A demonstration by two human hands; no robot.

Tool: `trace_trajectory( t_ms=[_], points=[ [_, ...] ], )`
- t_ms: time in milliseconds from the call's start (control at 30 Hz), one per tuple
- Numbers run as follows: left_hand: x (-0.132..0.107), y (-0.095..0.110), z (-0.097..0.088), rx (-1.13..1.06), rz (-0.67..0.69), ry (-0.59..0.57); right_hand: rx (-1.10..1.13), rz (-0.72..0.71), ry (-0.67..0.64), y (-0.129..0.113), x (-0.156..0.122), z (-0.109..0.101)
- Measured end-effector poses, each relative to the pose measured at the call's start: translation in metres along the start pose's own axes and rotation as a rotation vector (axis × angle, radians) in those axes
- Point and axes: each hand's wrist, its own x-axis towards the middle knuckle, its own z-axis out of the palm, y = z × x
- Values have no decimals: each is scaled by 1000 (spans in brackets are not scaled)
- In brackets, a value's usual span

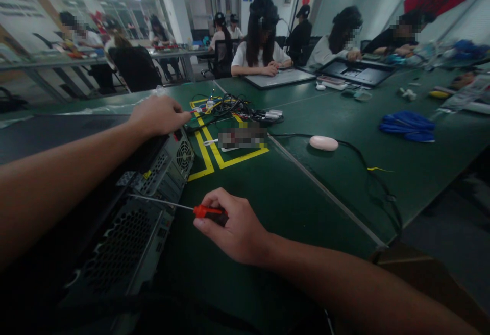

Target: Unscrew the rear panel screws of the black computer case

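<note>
While R hand (239,226) grips screwdriver (202,212) at PC case (163,175), can't tell L hand's (158,114) grip.

1. Left forearm (72,171), one, bare: enters at the left edge, slants to the far right.
2. Left wrist (140,123), one: slightly bent, bare.
3. Left hand (161,115), one: back uppermost, knuckles raised, fingers (182,117) bent and directed right; grip partly hidden, closure uncertain.
4. Right forearm (344,273), one, bare: enters at the near right corner, slants far and left.
5. Right wrist (268,248), one: nearly in line with the forearm.
6. Right hand (239,228), one: nearer than the left, curled in a grip, thumb (209,229) on the near side, index finger (218,194) arched on the far side.
</note>
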Motion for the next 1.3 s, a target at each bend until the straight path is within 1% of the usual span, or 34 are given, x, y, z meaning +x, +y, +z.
trace_trajectory(
  t_ms=[167, 267, 400, 500, 600, 700, 867, 1033, 1200, 1300],
  points=[
    [-2, 2, -2, 18, -9, -8, 13, 22, -15, -3, 0, -2],
    [-1, 0, -2, 27, 12, -15, 19, 30, -5, -2, -1, -1],
    [0, 0, -1, 39, 19, -11, 21, -8, 24, 1, -2, 0],
    [-1, 2, -2, 49, 16, -31, -31, -41, 40, 2, 0, 0],
    [-1, 2, -3, 43, 17, -35, -62, -57, 29, 2, 1, 0],
    [-1, 2, -3, 29, 13, -20, -17, -34, 13, 0, 0, 2],
    [-2, 2, -1, -10, -6, 10, 49, 61, -4, -3, -1, 1],
    [0, 0, 0, -6, -3, -2, 17, 23, 16, -2, 0, 1],
    [3, -3, 2, -42, 12, 11, 7, 33, 10, -2, 0, 2],
    [2, -3, 1, -18, 9, 6, 14, 22, 8, -2, 0, 1]
  ],
)
